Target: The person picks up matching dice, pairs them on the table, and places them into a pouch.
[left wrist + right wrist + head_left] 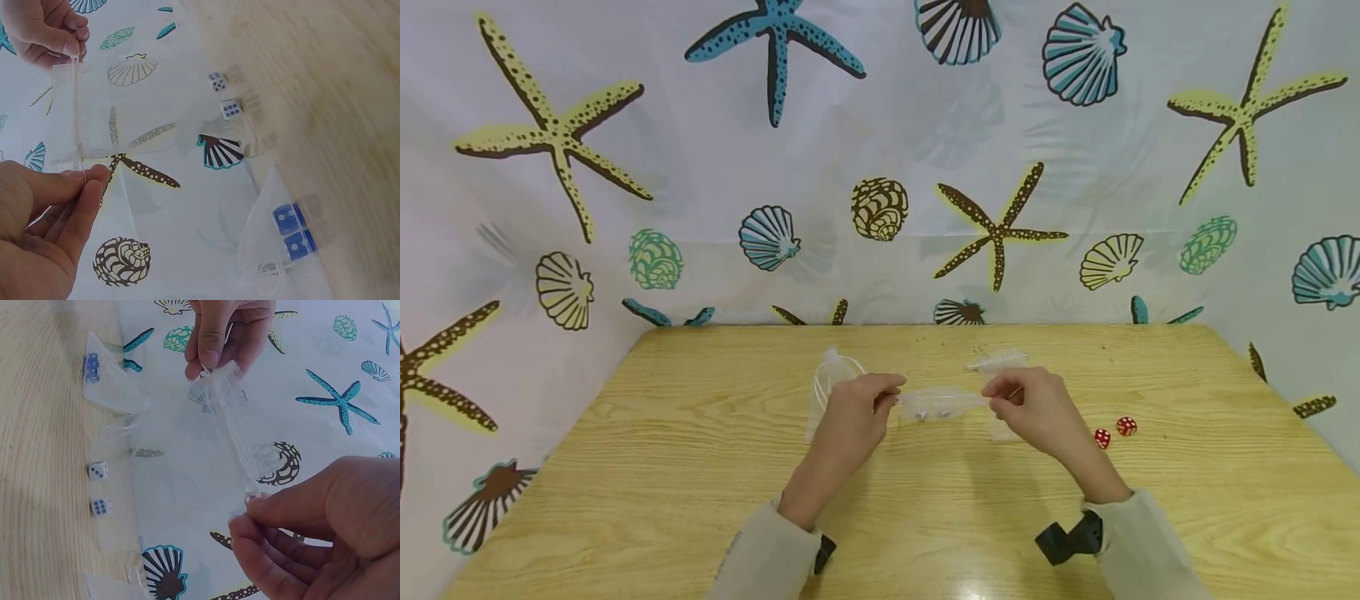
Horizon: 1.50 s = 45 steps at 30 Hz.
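Note:
Between my two hands stretches the drawn mouth of a sheer white drawstring bag (934,395). My left hand (856,410) pinches one end of its cord, and my right hand (1037,406) pinches the other end. Gathers run along the cord in the right wrist view. Below the mouth, two white dice (230,109) with dark pips show through sheer fabric; whether this fabric is all the held bag I cannot tell. Another sheer bag (817,408) lies by my left hand, with blue dice (292,231) inside.
Two red dice (1115,432) lie on the wooden table (685,467) beside my right wrist. Behind my right hand lies one more sheer bag (1003,362). A cloth (850,275) printed with shells and starfish hangs along the table's back edge.

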### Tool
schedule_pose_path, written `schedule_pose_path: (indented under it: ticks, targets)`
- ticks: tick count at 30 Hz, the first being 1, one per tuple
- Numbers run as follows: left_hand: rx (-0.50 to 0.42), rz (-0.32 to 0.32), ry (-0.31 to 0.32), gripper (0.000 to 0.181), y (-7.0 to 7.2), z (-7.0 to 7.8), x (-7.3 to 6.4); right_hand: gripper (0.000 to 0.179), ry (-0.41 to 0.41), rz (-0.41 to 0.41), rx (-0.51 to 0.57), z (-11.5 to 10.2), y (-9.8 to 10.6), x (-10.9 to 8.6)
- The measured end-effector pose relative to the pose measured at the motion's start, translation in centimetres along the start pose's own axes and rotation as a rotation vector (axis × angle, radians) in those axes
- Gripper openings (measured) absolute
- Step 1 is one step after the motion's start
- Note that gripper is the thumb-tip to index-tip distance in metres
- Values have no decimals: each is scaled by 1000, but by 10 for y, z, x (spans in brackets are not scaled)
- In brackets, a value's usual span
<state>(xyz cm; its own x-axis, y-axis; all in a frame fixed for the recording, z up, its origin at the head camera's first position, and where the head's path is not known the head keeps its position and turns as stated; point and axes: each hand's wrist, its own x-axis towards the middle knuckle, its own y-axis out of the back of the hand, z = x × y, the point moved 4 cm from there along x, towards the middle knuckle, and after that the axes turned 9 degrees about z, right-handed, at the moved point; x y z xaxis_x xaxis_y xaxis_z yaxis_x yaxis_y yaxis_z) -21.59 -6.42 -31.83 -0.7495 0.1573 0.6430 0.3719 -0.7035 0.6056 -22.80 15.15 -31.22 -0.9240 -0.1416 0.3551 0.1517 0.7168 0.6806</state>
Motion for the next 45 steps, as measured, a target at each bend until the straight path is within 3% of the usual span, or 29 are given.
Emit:
schedule_pose_path:
  ticks: [10,17,24,33,38,45]
  targets:
    - [63,14,39,16,11,-12,3,11,-54,-5,42,8,13,1]
    - [73,47,151,17,27,-25,8,11,-95,37,23,17,31,4]
    - [101,49,124,18,30,-25,11,12,-117,48,1,17,33,5]
    - [46,71,173,16,37,-27,14,11,-90,49,14,14,34,7]
    - [72,41,185,18,33,-31,22,12,-73,41,-14,13,33,16]
    - [115,-22,225,20,9,-53,41,16,-88,26,-38,29,19,39]
